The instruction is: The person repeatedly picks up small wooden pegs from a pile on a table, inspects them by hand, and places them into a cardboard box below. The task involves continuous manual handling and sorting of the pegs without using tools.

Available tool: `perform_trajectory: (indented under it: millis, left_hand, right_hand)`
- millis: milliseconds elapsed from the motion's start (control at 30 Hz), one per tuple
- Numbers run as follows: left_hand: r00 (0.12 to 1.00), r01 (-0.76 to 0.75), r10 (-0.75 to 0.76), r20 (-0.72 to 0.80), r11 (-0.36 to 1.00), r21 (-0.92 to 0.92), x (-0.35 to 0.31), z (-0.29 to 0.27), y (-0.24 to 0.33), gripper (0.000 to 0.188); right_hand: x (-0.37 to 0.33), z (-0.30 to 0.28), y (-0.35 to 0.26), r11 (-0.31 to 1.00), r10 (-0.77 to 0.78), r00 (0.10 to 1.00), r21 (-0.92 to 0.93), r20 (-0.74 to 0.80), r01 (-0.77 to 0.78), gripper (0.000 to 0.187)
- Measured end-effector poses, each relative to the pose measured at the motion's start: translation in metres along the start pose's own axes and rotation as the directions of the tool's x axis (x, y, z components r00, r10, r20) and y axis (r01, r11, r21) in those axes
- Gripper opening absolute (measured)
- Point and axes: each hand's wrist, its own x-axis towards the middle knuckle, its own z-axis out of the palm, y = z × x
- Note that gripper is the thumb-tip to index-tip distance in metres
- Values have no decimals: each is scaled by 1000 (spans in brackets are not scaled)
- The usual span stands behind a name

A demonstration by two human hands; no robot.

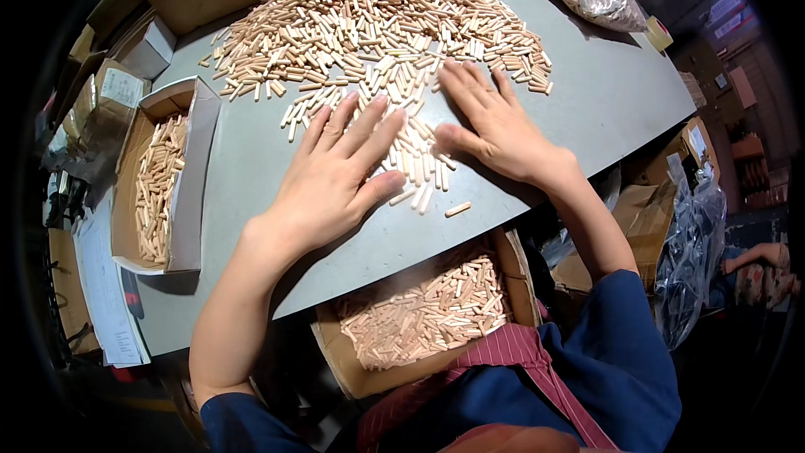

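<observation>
Across the grey desk (243,168), wooden pegs (377,25) are flanked by left hand (335,172) and right hand (501,127), each grip spread wide, apparently for broad coverage; by the edge a box (519,281) is set, seemingly within reach.

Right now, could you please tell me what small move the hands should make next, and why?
Perhaps draw the left hand and right hand toward the table's near edge: loose pegs lie between them, and an open box of pegs sits below.
</observation>
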Motion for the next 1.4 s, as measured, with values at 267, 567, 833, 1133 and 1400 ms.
perform_trajectory:
  millis: [267,567,833,1133,1400]
  left_hand:
    - [993,-119,113,-44,981,-150,-2,-2,-3,53]
    - [848,87,-289,-444,903,-421,4,-16,-50,26]
    - [849,139,-323,-418,900,-413,6,-2,-66,27]
    - [847,144,-338,-410,889,-434,6,-2,-62,27]
    - [850,140,-349,-394,871,-470,7,-2,-62,25]
  right_hand:
    - [-40,-15,-13,962,-225,968,186,109,202,88]
    - [-54,-6,-4,688,151,975,725,-166,17,53]
    - [-51,-3,-4,844,44,977,532,-209,76,59]
    - [-50,-8,-6,848,-4,985,522,-172,95,55]
    - [-17,-6,-6,861,91,974,508,-210,29,29]
